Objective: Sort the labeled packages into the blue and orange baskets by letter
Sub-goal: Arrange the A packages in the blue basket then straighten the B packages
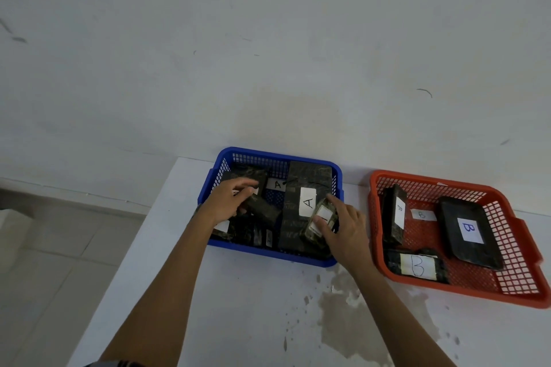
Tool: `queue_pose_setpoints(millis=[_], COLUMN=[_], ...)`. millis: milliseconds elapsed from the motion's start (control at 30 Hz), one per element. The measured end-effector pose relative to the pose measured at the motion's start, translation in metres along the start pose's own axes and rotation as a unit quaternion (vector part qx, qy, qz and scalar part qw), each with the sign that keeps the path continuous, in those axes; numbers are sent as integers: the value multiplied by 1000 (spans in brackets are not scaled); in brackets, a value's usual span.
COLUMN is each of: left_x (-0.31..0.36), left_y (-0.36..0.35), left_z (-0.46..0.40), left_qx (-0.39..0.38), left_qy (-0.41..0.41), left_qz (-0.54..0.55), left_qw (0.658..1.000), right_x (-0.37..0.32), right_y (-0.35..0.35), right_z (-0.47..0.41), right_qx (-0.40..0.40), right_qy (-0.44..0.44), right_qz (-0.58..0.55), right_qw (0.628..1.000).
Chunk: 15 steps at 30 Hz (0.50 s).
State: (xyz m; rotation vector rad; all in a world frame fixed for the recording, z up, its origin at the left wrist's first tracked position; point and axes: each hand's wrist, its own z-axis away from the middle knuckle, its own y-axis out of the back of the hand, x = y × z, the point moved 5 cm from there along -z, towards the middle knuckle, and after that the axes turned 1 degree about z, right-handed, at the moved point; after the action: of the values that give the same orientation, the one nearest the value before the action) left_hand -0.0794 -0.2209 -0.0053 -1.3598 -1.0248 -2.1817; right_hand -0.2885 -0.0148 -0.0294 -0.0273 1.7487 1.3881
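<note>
A blue basket (269, 253) holds several dark wrapped packages with white "A" labels, the largest (307, 188) lying along its right side. Inside the basket's left half, my left hand (229, 198) grips a dark package (265, 208). My right hand (343, 228) reaches over the blue basket's right rim and holds a small dark package (320, 219) with a white label. To the right, an orange basket (524, 250) contains three dark packages marked "B" (469, 229) and a loose "B" label.
Both baskets sit on a white table (238, 322) against a pale wall. A brownish stain (357, 322) marks the tabletop in front of the baskets. The table's left edge drops to a tiled floor (44, 262).
</note>
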Motion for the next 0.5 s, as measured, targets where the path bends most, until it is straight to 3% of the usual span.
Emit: queue_pose_setpoints(millis=[133, 267, 433, 500], left_x=[-10, -13, -4, 0], left_y=[4, 4, 16, 16], left_z=[14, 22, 32, 34], left_qx=[-37, -65, 109, 124], left_qy=[47, 56, 85, 82], left_qz=[114, 133, -7, -35], left_qw=[992, 987, 990, 988], right_x=[-2, -2, -1, -1], right_y=[3, 4, 5, 5], right_z=[-2, -2, -4, -4], right_qx=[-11, -19, -26, -30], right_qy=[12, 18, 21, 21], right_qz=[11, 17, 23, 25], right_qw=[1000, 999, 999, 999])
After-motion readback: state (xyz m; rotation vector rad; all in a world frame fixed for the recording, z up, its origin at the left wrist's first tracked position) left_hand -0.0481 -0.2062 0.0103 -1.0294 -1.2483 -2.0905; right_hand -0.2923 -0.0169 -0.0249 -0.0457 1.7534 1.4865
